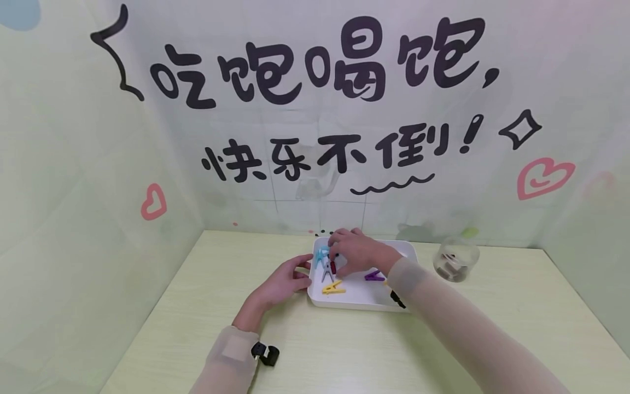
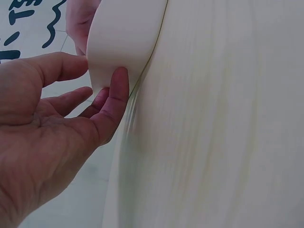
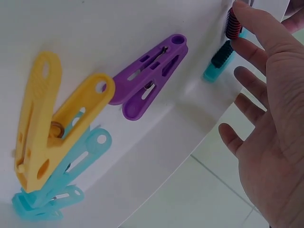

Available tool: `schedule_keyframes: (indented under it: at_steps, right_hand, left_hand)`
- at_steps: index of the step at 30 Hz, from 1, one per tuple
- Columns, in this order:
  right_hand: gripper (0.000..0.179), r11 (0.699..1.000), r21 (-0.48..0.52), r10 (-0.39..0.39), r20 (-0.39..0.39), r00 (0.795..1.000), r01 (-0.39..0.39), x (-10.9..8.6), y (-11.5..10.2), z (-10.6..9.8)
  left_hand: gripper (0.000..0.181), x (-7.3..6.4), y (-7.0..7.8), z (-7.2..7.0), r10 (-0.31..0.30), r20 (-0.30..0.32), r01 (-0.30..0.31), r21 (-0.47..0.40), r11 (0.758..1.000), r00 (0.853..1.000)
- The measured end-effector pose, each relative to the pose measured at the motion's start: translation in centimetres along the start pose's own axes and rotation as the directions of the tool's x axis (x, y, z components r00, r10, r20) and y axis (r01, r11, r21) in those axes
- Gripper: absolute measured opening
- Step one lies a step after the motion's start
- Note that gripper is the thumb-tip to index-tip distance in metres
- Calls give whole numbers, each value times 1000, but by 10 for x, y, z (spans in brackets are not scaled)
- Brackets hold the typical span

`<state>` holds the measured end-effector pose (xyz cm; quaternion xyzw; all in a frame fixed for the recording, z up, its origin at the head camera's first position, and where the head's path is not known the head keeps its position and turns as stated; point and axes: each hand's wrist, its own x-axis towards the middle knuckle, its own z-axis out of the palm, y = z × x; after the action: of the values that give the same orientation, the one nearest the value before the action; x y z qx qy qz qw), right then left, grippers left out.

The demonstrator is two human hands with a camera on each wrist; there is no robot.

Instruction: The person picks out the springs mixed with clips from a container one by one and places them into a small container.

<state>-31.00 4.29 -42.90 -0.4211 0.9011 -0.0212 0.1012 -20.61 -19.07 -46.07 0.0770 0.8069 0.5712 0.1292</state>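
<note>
My right hand (image 1: 358, 251) reaches into a white tray (image 1: 364, 302). Its thumb and a fingertip pinch a small ribbed red-and-black piece (image 3: 232, 24), whose kind the fingers partly hide. Close by lie a grey clothespin (image 1: 327, 273) and light-blue clips (image 1: 321, 255). A yellow clothespin (image 1: 333, 288) sits nearer the front. Behind my right hand are a purple clothespin (image 3: 149, 76), another yellow clothespin (image 3: 35, 114) and more light-blue clothespins (image 3: 80, 161). My left hand (image 1: 283, 282) rests its loosely bent fingers against the tray's left end; one fingertip touches the outer wall (image 2: 116, 38).
A clear round jar (image 1: 458, 257) with dark pieces inside stands right of the tray. The pale wooden table (image 1: 315, 350) meets a printed cloth backdrop (image 1: 295, 213) just behind the tray. My right forearm crosses above the tray's right side.
</note>
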Motion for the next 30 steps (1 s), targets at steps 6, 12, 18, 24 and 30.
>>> schedule_keyframes:
  at_steps: [6, 12, 18, 24, 30]
  right_hand:
    - [38, 1000, -15, 17, 19, 1000, -17, 3, -1, 2]
    - [34, 1000, -11, 18, 15, 1000, -18, 3, -2, 0]
    - [33, 1000, -4, 22, -12, 1000, -22, -4, 0, -8]
    - [30, 998, 63, -20, -56, 998, 23, -16, 4, -17]
    - [27, 987, 146, -57, -103, 993, 72, -32, 5, -28]
  left_hand:
    - [62, 0, 0, 1, 10, 2, -10, 0, 1000, 1000]
    - [62, 1, 1, 2, 17, 8, -17, 1, 1000, 1000]
    - [62, 0, 2, 2, 8, 1, -8, 12, 1000, 1000]
    - [62, -1, 2, 1, -4, -7, 4, 25, 1000, 1000]
    - [62, -1, -1, 1, 1, -13, -1, 26, 1000, 1000]
